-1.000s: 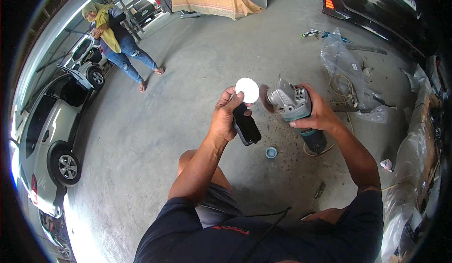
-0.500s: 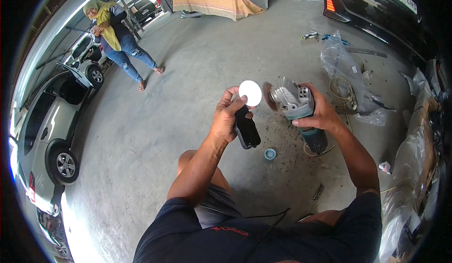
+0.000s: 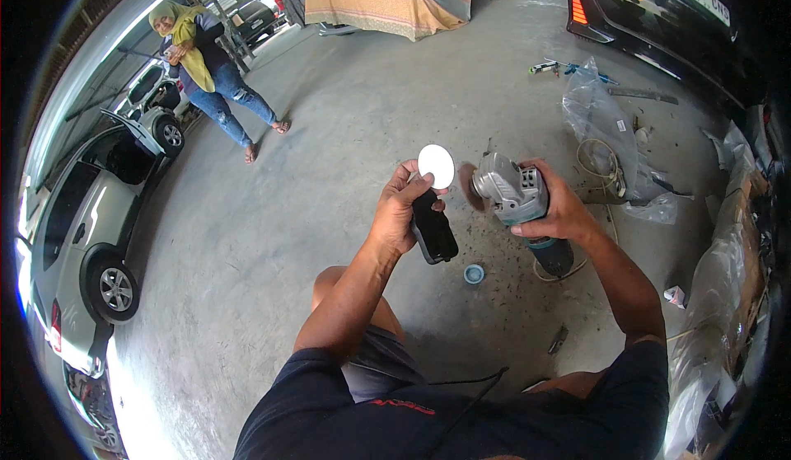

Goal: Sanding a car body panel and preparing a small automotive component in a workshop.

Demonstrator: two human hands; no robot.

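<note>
White disc (image 3: 436, 164) and black oblong block (image 3: 435, 231) gripped in left hand (image 3: 398, 210), grey-teal grinder (image 3: 514, 193) in right hand (image 3: 566, 206)

The white disc (image 3: 436, 166) in the left hand (image 3: 400, 207) looks smooth to me, the black piece (image 3: 435, 227) under it like plastic; in the right hand (image 3: 562, 204), the grinder (image 3: 519, 194) shows dull grey metal up front; beyond that hand, crinkled, shiny clear plastic sheet (image 3: 595, 118); beneath both, matt grey floor (image 3: 346, 138).
</note>
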